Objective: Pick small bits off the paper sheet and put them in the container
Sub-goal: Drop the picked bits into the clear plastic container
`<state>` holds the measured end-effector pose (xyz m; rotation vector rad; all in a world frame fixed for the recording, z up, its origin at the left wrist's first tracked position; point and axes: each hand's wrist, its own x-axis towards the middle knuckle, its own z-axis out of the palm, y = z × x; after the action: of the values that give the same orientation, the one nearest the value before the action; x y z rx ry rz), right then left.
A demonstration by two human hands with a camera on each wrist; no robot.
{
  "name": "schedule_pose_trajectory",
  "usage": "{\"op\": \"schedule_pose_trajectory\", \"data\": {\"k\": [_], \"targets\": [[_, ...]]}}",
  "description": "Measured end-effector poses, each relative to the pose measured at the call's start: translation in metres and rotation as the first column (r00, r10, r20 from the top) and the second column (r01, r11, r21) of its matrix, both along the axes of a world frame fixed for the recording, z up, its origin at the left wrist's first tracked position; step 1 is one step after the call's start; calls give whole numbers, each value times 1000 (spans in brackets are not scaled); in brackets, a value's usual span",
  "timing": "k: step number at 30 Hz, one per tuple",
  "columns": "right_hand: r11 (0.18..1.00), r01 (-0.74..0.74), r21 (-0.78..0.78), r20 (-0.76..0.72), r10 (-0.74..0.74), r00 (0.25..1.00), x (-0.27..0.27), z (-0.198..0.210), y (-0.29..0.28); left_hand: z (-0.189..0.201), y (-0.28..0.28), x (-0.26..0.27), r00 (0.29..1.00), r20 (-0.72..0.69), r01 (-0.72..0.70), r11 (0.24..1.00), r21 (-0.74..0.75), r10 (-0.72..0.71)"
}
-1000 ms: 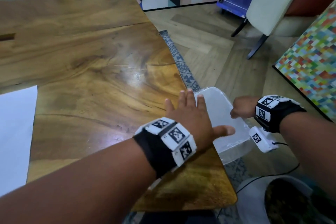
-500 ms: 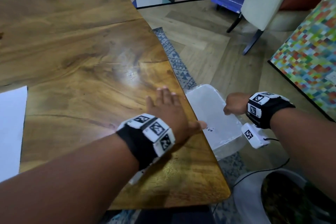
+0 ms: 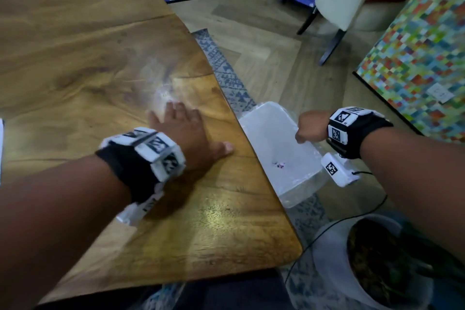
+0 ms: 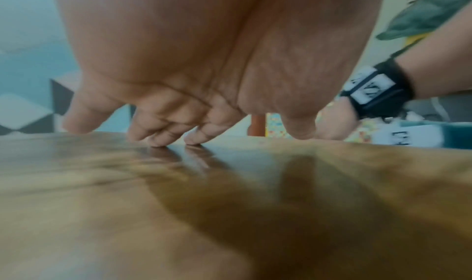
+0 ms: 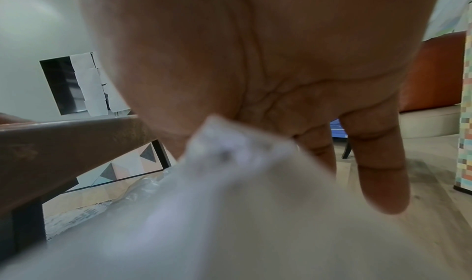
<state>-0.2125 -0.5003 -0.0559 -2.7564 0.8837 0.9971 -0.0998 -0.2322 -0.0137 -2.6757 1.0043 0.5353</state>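
Wooden tabletop (image 3: 100, 63), container (image 3: 271, 133) held off its edge at 3 o'clock.

Thin, light, flexible plastic; best gripped at rim. Few bits (image 3: 279, 164) inside. Right hand (image 3: 312, 128) clenched on rim; left hand (image 3: 186, 131) flat, fingers spread on wood. Paper sheet (image 3: 1, 138) at 9 o'clock.

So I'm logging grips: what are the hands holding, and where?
Right hand grips the container by its far rim. Left hand holds nothing, flat on the table.

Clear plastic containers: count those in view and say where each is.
1. The clear plastic container is held by the right hand beside the wooden table's edge, below tabletop level.
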Motion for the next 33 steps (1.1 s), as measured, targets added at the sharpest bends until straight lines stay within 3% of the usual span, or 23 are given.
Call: {"op": "schedule_pose_trajectory", "data": {"k": [6, 8, 13, 15, 18, 24, 28, 31, 33], "targets": [[1000, 25, 1, 4, -25, 1000, 0, -1, 3, 2, -34, -51, 931, -186, 288, 946, -146, -313], [999, 39, 5, 14, -39, 999, -3, 0, 3, 7, -20, -38, 951, -172, 234, 962, -143, -256], [999, 44, 5, 26, -44, 999, -8, -3, 2, 10, 67, 30, 997, -12, -81, 997, 13, 81], [999, 39, 4, 23, -39, 999, -8, -3, 2, 8, 95, 27, 992, -11, -124, 990, 62, 125], [999, 50, 1, 22, -50, 998, -10, -3, 3, -5, 91, 1, 986, -79, -150, 989, 6, 150], [998, 58, 6, 29, -58, 998, -14, -1, 2, -14, 5, -63, 986, -162, 20, 994, -111, -38], [999, 46, -1, 4, -46, 999, -14, 5, 4, -3, -44, -101, 926, -322, 140, 972, -190, -196], [999, 33, 11, -14, -33, 999, -13, 7, 6, 7, -48, -104, 877, -368, 165, 914, -370, -307], [1000, 27, 8, -14, -27, 1000, -12, 7, 7, 6, -29, -83, 923, -282, 144, 916, -375, -260]]}}
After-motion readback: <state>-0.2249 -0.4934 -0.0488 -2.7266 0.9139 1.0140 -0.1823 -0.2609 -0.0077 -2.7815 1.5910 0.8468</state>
